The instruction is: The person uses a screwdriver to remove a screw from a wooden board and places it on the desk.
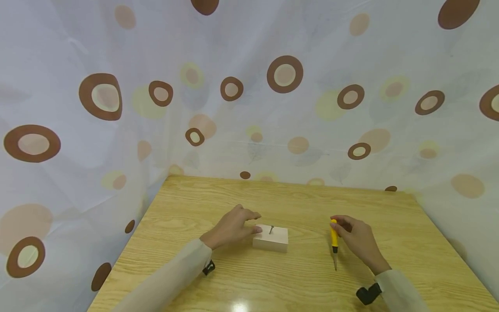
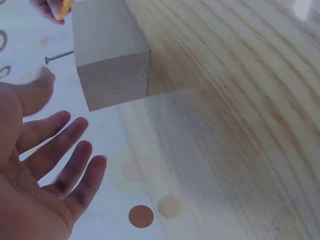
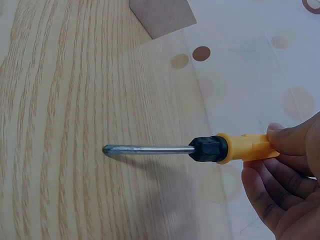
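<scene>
A pale wooden block (image 1: 270,245) lies on the table, and a screw (image 1: 271,229) stands partly out of its top, leaning slightly. My left hand (image 1: 233,225) is beside the block's left end, fingers spread and relaxed; in the left wrist view the left hand (image 2: 45,165) holds nothing, its thumb near the screw (image 2: 59,57) but apart from it. To the right of the block, my right hand (image 1: 358,240) holds a yellow and black screwdriver (image 1: 334,238) by its handle. In the right wrist view the screwdriver's (image 3: 150,149) metal shaft points down toward the tabletop.
The light wood-grain table (image 1: 296,286) reaches back to a hanging white sheet (image 1: 234,52) patterned with brown and beige circles. The sheet also hangs along the left and right sides. Dark wrist devices (image 1: 368,294) sit at both sleeves.
</scene>
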Tool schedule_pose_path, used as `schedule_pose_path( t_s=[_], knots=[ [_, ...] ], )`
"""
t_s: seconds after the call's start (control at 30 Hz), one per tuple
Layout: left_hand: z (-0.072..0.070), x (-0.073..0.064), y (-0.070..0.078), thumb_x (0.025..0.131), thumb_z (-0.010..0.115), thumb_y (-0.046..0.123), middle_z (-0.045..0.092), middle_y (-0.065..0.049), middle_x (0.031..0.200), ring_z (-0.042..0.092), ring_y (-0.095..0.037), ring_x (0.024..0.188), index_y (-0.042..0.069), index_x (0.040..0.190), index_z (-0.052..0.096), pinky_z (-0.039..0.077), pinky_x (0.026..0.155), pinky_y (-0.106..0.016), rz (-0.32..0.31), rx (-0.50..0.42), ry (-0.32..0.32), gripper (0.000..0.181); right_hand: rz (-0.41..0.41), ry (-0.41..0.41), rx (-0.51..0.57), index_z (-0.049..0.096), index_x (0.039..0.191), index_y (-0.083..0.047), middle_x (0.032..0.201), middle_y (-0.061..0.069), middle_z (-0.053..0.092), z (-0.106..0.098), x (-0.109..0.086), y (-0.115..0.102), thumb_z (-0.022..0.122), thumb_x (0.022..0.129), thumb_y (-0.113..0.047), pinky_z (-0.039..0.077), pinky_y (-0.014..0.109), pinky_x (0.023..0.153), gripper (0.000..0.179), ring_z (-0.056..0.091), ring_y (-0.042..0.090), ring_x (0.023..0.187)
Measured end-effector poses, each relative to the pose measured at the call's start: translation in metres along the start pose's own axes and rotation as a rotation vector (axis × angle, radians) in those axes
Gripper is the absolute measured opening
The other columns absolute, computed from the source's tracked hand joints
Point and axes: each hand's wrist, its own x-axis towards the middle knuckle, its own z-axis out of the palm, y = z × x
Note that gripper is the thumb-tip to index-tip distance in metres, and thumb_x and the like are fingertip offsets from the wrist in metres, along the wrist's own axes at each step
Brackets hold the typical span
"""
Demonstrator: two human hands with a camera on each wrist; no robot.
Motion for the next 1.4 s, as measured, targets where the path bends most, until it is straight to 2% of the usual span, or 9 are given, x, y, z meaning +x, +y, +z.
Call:
schedule_pose_path(
  t_s=[0.13, 0.33, 0.5, 0.7, 0.87, 1.23, 1.4],
  knots=[
    [-0.001, 0.008, 0.004, 0.100, 0.067, 0.034, 0.071, -0.002, 0.125, 0.061, -0.025, 0.103, 0.007, 0.132, 0.070, 0.050, 0.085, -0.030, 0.074, -0.013, 0.043, 0.041, 0.001, -0.004, -0.008, 0.069, 0.128, -0.001, 0.100, 0.005, 0.075, 0.002, 0.001, 0.003, 0.066, 0.103, -0.027, 0.054, 0.027, 0.070, 0.036, 0.069, 0.018, 0.079],
    [0.003, 0.017, 0.013, 0.100, 0.069, 0.026, 0.074, -0.001, 0.120, 0.066, -0.017, 0.098, 0.007, 0.130, 0.071, 0.051, 0.085, -0.027, 0.136, -0.031, 0.019, 0.036, 0.019, -0.026, -0.004, 0.068, 0.129, -0.001, 0.103, 0.007, 0.075, 0.005, 0.001, 0.006, 0.065, 0.104, -0.029, 0.054, 0.028, 0.069, 0.038, 0.070, 0.019, 0.080],
    [0.007, 0.022, 0.018, 0.098, 0.071, 0.020, 0.076, 0.003, 0.112, 0.064, -0.007, 0.095, 0.007, 0.126, 0.073, 0.051, 0.085, -0.023, 0.141, -0.052, 0.011, 0.031, 0.019, -0.034, -0.007, 0.068, 0.129, 0.000, 0.104, 0.007, 0.075, 0.008, 0.003, 0.010, 0.064, 0.104, -0.030, 0.055, 0.028, 0.069, 0.039, 0.069, 0.017, 0.080],
    [0.014, 0.025, 0.017, 0.097, 0.073, 0.017, 0.076, 0.008, 0.107, 0.063, -0.001, 0.091, 0.009, 0.118, 0.078, 0.050, 0.083, -0.018, 0.158, -0.098, 0.012, 0.023, 0.020, -0.042, -0.005, 0.068, 0.128, 0.000, 0.105, 0.007, 0.074, 0.010, 0.004, 0.012, 0.064, 0.104, -0.030, 0.055, 0.027, 0.069, 0.039, 0.069, 0.016, 0.082],
    [0.015, 0.026, 0.019, 0.096, 0.074, 0.016, 0.077, 0.006, 0.107, 0.064, -0.001, 0.090, 0.011, 0.114, 0.080, 0.050, 0.082, -0.016, 0.180, -0.106, 0.017, 0.019, 0.030, -0.045, 0.002, 0.068, 0.128, 0.000, 0.105, 0.007, 0.074, 0.011, 0.005, 0.014, 0.065, 0.104, -0.027, 0.055, 0.027, 0.069, 0.037, 0.069, 0.016, 0.083],
    [0.019, 0.027, 0.022, 0.097, 0.073, 0.015, 0.076, 0.008, 0.106, 0.064, -0.002, 0.095, 0.013, 0.111, 0.081, 0.051, 0.084, -0.018, 0.166, -0.084, 0.034, 0.016, 0.040, -0.054, 0.019, 0.068, 0.128, 0.000, 0.105, 0.007, 0.074, 0.011, 0.005, 0.016, 0.065, 0.104, -0.026, 0.055, 0.027, 0.069, 0.036, 0.069, 0.016, 0.083],
    [0.019, 0.027, 0.023, 0.097, 0.073, 0.015, 0.076, 0.009, 0.102, 0.061, -0.001, 0.090, 0.013, 0.107, 0.081, 0.050, 0.080, -0.019, 0.164, -0.086, 0.051, 0.012, 0.045, -0.057, 0.016, 0.068, 0.129, -0.001, 0.106, 0.007, 0.074, 0.010, 0.004, 0.017, 0.065, 0.104, -0.028, 0.055, 0.028, 0.069, 0.037, 0.069, 0.015, 0.083]
  ],
)
